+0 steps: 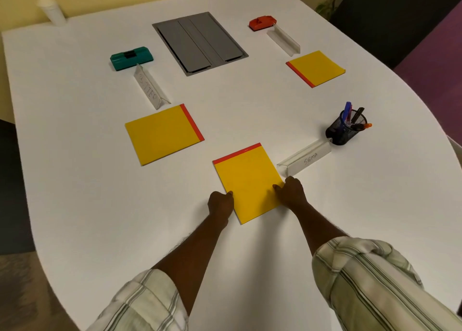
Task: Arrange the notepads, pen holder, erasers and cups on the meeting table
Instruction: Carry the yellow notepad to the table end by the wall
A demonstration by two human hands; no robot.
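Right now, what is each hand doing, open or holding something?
Left hand: pinches the left edge of the nearest notepad.
Right hand: grips its right edge.

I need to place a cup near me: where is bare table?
Bare: the stretch left of the near notepad, this side of the left notepad; the middle, between the grey hatch and the near notepad. Crowded: its right side, with the SIGMA name stand and pen holder.

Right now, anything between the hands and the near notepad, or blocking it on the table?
Nothing between them: the left hand and right hand hold the near notepad by its side edges. Only close neighbour is the SIGMA name card, just off its right edge by the right hand.
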